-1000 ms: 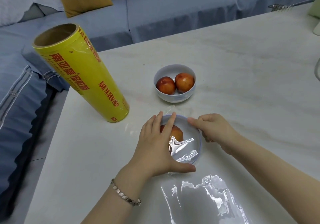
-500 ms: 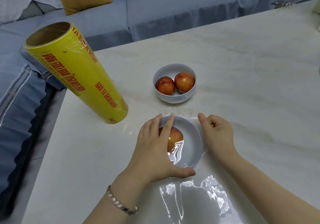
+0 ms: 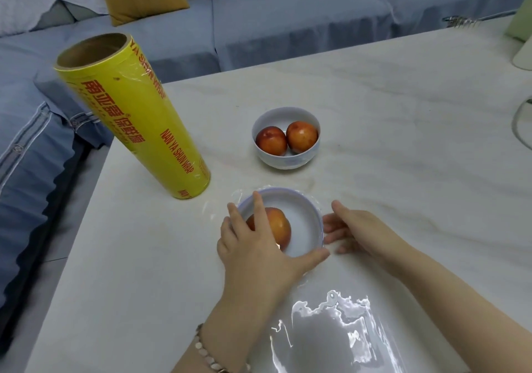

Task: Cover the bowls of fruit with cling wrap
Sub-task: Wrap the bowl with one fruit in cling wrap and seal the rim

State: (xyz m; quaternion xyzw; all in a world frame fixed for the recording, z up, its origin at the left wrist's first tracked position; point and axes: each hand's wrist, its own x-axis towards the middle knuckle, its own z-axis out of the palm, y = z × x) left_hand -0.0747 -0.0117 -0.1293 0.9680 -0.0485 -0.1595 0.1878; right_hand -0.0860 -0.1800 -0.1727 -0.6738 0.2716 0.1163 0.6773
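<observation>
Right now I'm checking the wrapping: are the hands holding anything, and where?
Neither grips anything. The left hand lies flat on the cling wrap over the near bowl; the right hand presses wrap against its right side.

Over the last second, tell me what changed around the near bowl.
The right hand left the far rim and dropped to the near bowl's right side, smoothing the cling wrap down. The left hand stayed flat on top. The far bowl and yellow roll stayed put.
</observation>
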